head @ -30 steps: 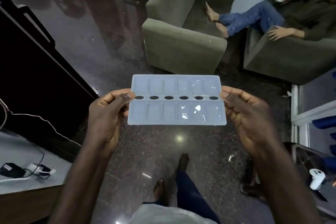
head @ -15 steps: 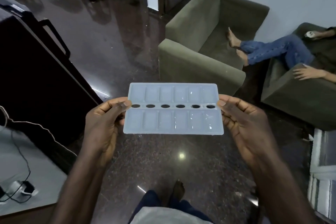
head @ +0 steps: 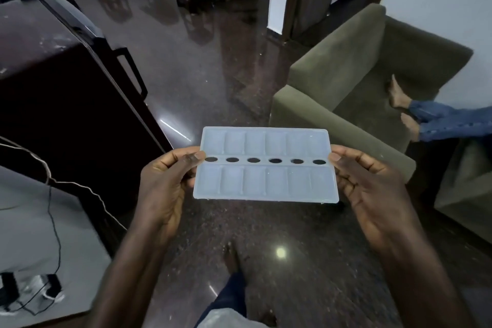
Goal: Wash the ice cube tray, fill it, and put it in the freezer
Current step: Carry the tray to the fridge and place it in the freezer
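The pale blue translucent plastic ice cube tray (head: 266,165), a flat rectangle with two rows of six shallow cells and a line of oval holes along its middle, is held level in the air above the dark polished stone floor (head: 266,226). The left hand (head: 162,184) has its grip closed on the left short edge of the tray, thumb on top and fingers under it. The right hand (head: 370,189) pinches the right short edge in the same way.

From what is visible, I judge that the task is in its carrying part. No sink and no tap are in view, so I cannot tell whether the washing is done. Whether the cells hold water I cannot say for sure: the cells look smooth and pale, with no clear shine of liquid. The level hold with two hands would fit a filled tray.

The dark brown glossy cabinet with a black bar handle (head: 66,104) stands to the left of the tray; it may be the fridge. An olive green fabric armchair (head: 354,82) is to the right behind the tray. Putting the tray in the freezer is still left.
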